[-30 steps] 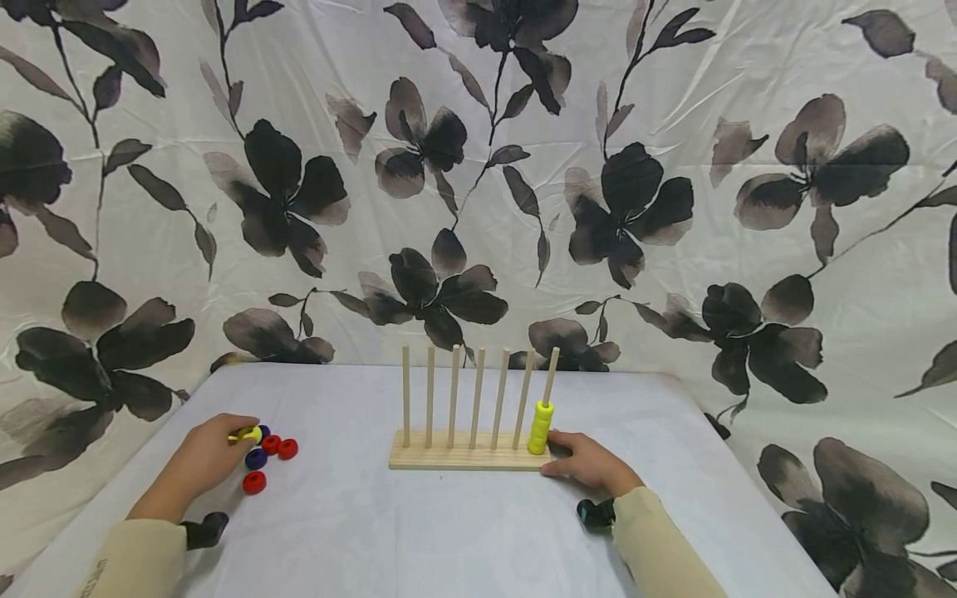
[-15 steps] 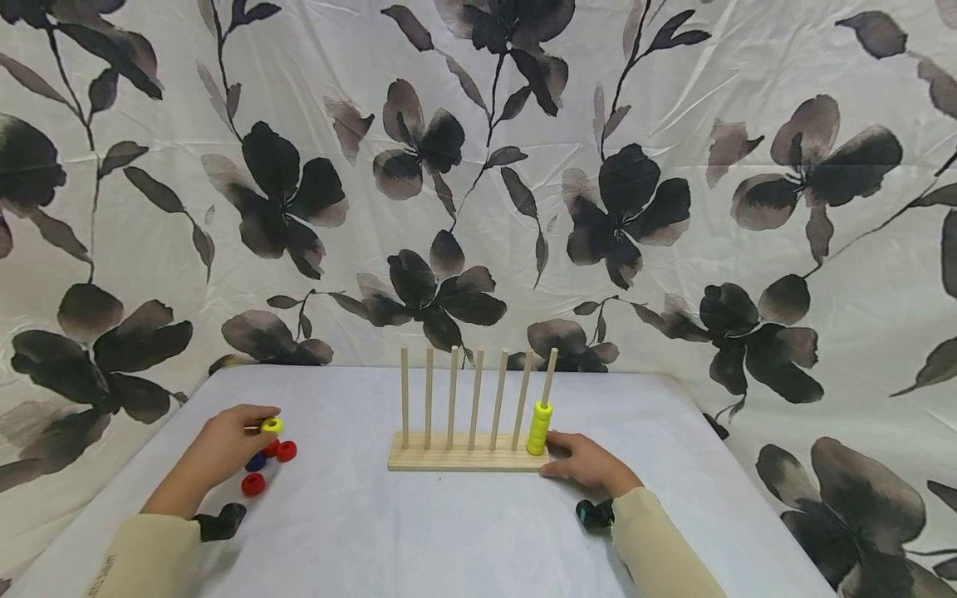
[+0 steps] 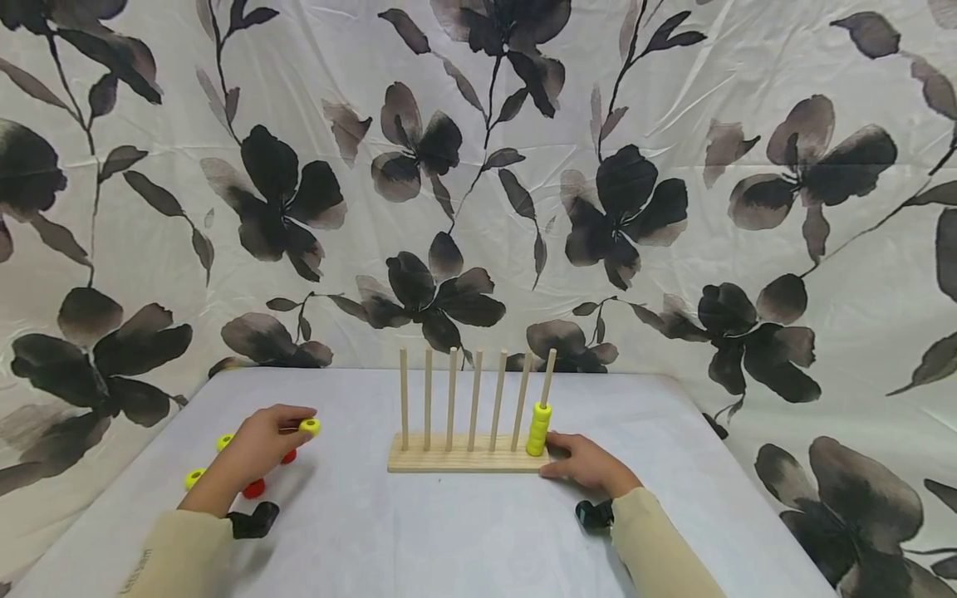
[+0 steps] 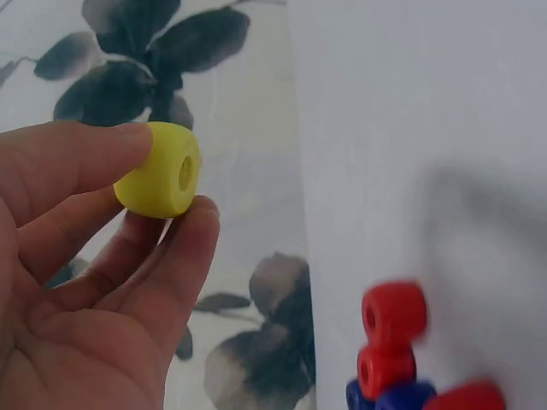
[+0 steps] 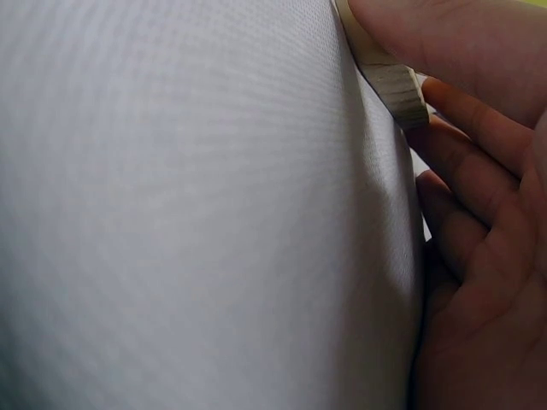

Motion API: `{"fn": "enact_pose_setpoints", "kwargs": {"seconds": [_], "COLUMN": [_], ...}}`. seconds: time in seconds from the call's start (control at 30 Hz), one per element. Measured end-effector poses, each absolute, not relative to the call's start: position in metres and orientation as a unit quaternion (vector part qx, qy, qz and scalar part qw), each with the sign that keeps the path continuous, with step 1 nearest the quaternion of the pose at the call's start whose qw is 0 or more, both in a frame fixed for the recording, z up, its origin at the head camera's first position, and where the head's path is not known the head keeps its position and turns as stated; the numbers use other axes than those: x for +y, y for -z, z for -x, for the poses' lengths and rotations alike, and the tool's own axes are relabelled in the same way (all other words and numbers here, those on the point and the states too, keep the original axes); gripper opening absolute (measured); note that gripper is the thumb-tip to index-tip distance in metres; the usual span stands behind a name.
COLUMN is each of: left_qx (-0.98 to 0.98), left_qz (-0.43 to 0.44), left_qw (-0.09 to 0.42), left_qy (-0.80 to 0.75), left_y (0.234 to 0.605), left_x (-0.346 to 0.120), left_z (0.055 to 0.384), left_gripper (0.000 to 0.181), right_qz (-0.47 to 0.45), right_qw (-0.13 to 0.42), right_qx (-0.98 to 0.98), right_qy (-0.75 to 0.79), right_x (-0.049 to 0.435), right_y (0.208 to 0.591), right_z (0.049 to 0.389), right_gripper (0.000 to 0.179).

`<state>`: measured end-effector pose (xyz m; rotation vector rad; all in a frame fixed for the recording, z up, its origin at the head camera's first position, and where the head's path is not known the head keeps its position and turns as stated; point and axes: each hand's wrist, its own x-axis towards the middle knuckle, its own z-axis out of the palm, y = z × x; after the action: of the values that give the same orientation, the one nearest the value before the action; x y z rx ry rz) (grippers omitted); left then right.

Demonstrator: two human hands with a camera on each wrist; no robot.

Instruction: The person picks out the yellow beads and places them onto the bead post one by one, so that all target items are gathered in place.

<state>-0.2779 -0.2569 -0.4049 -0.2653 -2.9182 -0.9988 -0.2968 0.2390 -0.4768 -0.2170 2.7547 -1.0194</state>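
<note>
Thumb and fingers of my left hand [image 3: 250, 448] pinch a yellow bead [image 4: 152, 181] with a hole through it, held up above the table. My right hand [image 3: 588, 463] grips the right end of a wooden peg rack [image 3: 463, 459], thumb at the front and fingers behind, as the right wrist view shows its base end [image 5: 397, 92]. Several thin upright pegs stand on the rack. Yellow beads [image 3: 538, 430] are stacked on its rightmost peg; the other pegs carry nothing.
Two yellow beads lie left of my left forearm, one a nearer yellow bead [image 3: 194, 477]. Red beads [image 4: 397, 312] and blue beads [image 4: 406, 395] lie clustered below the left hand, partly hidden by it in the head view. A floral cloth [image 3: 419, 291] hangs behind the white table [image 3: 449, 540].
My left hand has carried the yellow bead rightwards from the loose beads, raised above the table. Two yellow beads at the left have come into sight. The right hand stays on the rack.
</note>
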Motion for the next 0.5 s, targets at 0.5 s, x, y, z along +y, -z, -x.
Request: {"fn": "enact_pose_setpoints", "kwargs": {"seconds": [0.5], "left_qx": [-0.906], "left_qz": [0.122], "left_qw": [-0.004], "left_qy": [0.406], "left_y": [0.403], "left_x": [-0.208], "left_z": [0.278], "left_gripper": [0.042], "right_qz": [0.074], "right_qw": [0.102], "right_qx": [0.930], "right_qy": [0.344], "right_x": [0.239], "right_y": [0.477], "right_z": [0.298], "right_gripper": [0.075]}}
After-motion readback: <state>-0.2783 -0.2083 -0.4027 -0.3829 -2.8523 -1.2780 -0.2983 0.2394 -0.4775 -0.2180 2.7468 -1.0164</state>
